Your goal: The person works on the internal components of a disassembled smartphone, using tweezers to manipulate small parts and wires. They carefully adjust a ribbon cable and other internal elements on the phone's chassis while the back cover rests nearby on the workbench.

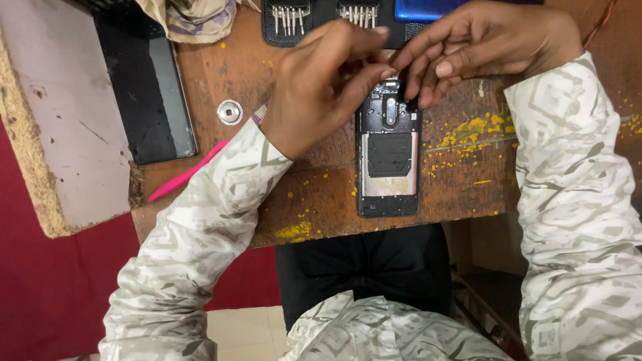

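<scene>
Sleeves [200, 220] cream with grey geometric zigzag pattern. Opened phone [388, 157] black frame, black and silver-beige inner panels. Wooden table [321, 194] reddish brown, spattered with yellow flecks [471, 127]. Pink tool [187, 172]. Black tablet [147, 87]. Round silver metal piece [229, 111]. Black case [321, 17] holding silver screwdriver bits. Blue slab [428, 8] at top. Grey board [67, 113]. Red floor [53, 287].

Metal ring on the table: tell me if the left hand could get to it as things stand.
Probably yes. The metal ring lies in the open on the wooden table, just beside the left hand, with nothing over it.
</scene>
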